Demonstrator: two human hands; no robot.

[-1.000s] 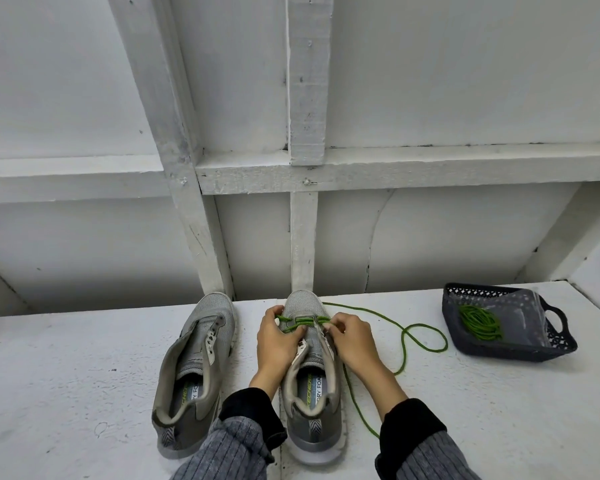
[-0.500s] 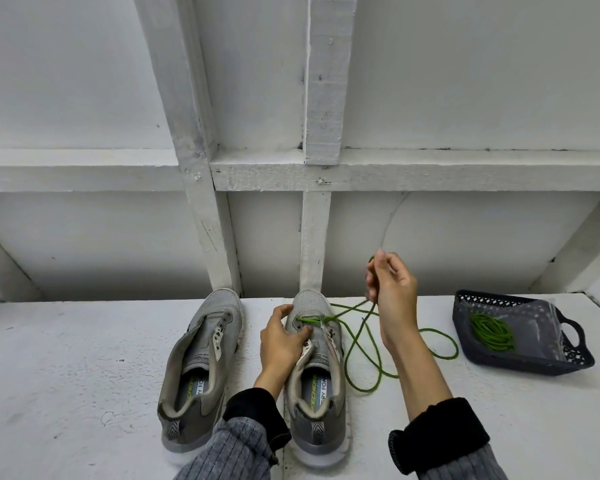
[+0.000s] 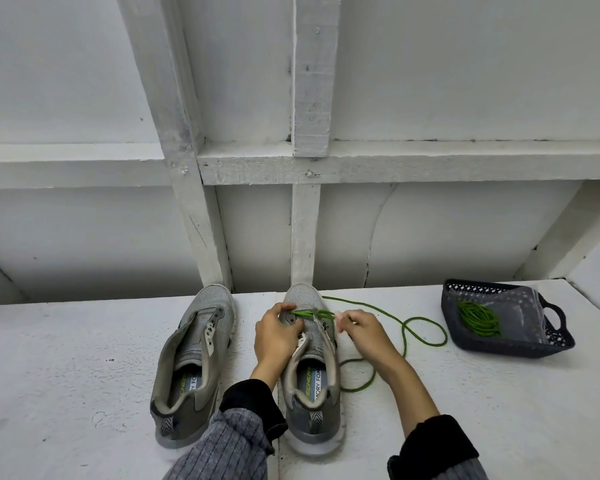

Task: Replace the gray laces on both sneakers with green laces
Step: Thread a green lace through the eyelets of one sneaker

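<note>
Hands (image 3: 321, 336) on sneaker (image 3: 312, 372), wht bench (image 3: 66, 393)

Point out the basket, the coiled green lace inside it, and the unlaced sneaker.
basket (image 3: 557, 315), head view, right handle.
coiled green lace (image 3: 478, 318), head view, middle of coil.
unlaced sneaker (image 3: 211, 299), head view, toe mesh.

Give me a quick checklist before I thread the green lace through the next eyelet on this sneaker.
1. Left hand steadies the right sneaker: ok.
2. Right hand pinches the green lace tip: cannot tell, blurred.
3. Lace crosses the lowest eyelets: ok.
4. Slack on the table free of knots: cannot tell, it loops over itself.
5. Second lace waits in the basket: ok.
6. Left sneaker laced: not ok.
</note>
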